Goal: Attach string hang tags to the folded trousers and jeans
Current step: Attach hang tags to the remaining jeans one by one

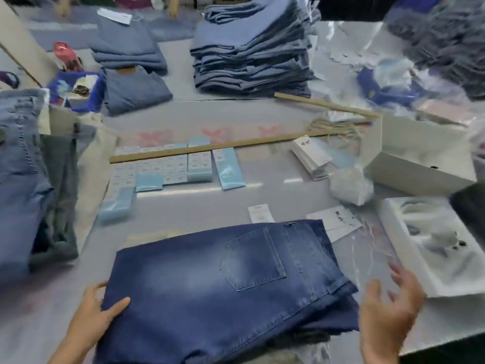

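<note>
The near folded jeans (223, 282) are dark blue denim, matt, faded paler around the stitched pocket. The far stack of trousers (252, 48) is lighter matt cloth. The table (262, 195) looks smooth with a soft sheen. The clear plastic bag (372, 248) on the right is glossy; the white tags (312, 156) look like matt paper.

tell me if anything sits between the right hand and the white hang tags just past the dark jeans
Only a sheet of clear plastic film. It lies over the table between the right hand and the white hang tags beyond the dark blue folded jeans. Nothing solid blocks the reach.
</note>
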`<state>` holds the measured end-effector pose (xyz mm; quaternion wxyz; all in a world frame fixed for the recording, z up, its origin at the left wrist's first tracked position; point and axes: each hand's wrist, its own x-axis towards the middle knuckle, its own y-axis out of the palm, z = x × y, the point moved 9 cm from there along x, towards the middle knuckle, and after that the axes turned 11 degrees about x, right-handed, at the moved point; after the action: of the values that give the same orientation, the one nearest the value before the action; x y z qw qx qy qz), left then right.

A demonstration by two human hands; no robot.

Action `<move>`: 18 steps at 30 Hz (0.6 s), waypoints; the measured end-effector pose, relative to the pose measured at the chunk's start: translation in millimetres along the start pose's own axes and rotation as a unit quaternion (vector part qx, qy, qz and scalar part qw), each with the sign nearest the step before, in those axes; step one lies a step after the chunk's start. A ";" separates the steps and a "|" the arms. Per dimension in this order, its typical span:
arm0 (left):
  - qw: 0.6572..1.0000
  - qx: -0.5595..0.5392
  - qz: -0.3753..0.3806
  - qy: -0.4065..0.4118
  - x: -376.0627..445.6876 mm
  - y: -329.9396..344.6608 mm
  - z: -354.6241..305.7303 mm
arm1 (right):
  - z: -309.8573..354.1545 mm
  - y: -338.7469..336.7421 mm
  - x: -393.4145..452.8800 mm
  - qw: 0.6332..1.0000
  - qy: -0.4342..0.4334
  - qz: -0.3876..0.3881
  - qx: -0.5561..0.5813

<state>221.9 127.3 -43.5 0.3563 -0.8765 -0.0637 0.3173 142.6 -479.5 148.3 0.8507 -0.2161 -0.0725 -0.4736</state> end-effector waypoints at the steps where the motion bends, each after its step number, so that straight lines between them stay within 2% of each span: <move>1: 0.995 0.081 -0.048 0.014 -3.7 -6.7 -9.8 | 27.5 26.5 -6.0 0.997 -0.065 0.032 -0.016; 3: 0.955 0.204 -0.172 0.126 -24.3 -14.4 -57.0 | 45.3 67.6 -22.2 0.981 -0.131 0.130 -0.058; 4: 0.935 0.200 -0.212 0.204 -41.3 -4.2 -84.4 | 47.4 88.9 -28.7 0.961 -0.170 0.201 -0.087; 6: 0.909 0.177 -0.205 0.317 -83.8 40.4 -136.4 | 28.1 130.5 -59.9 0.879 -0.185 0.372 -0.235; 7: 0.896 0.181 -0.170 0.368 -103.7 72.2 -156.6 | 6.4 143.8 -86.7 0.829 -0.183 0.445 -0.286; 8: 0.884 0.197 -0.120 0.407 -120.1 106.1 -168.7 | -13.8 147.0 -107.3 0.805 -0.162 0.486 -0.299; 10: 0.847 0.257 -0.054 0.463 -143.0 153.6 -175.4 | -34.3 138.0 -116.5 0.797 -0.133 0.501 -0.309; 11: 0.844 0.282 -0.038 0.455 -141.0 163.6 -171.3 | -30.9 133.0 -115.2 0.799 -0.136 0.499 -0.306; 13: 0.859 0.278 -0.041 0.428 -130.9 164.2 -161.3 | -21.0 128.9 -109.4 0.801 -0.154 0.486 -0.313; 15: 0.868 0.265 -0.040 0.418 -124.7 160.5 -156.9 | -27.7 131.4 -111.5 0.793 -0.132 0.512 -0.303; 16: 0.870 0.263 -0.038 0.416 -124.5 160.2 -157.7 | -34.8 133.3 -113.9 0.778 -0.100 0.537 -0.310; 18: 0.860 0.285 -0.027 0.423 -128.8 161.3 -163.4 | -30.2 138.6 -107.7 0.770 -0.116 0.534 -0.330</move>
<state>199.9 -130.7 4.0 0.5913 -0.7847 0.1632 -0.0895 197.9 -345.7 44.4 0.8283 -0.5406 0.1166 0.0903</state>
